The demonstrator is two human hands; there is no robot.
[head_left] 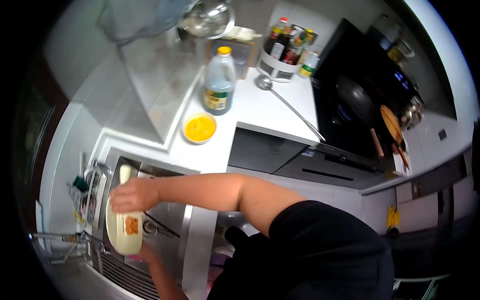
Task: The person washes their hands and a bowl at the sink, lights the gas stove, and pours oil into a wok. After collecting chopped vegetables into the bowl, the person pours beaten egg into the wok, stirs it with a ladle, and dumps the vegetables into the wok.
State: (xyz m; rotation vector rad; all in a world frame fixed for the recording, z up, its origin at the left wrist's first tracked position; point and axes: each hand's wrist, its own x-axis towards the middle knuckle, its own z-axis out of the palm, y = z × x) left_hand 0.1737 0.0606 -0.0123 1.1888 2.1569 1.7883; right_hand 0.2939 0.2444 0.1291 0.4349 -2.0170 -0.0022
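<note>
A cream-coloured pan with a brown bear picture and a pale handle is over the steel sink. My right hand lies across the handle end of the pan, its fingers together against the rim. At the opposite end is my left hand, partly behind the pan with its fingers hidden. Something pink shows beside it. A thin dark stick-like item crosses the sink near the drain.
The faucet and a wire rack stand beyond the sink. On the counter are a bowl of yellow liquid, a large bottle, a ladle and a seasoning rack. A wok sits on the stove.
</note>
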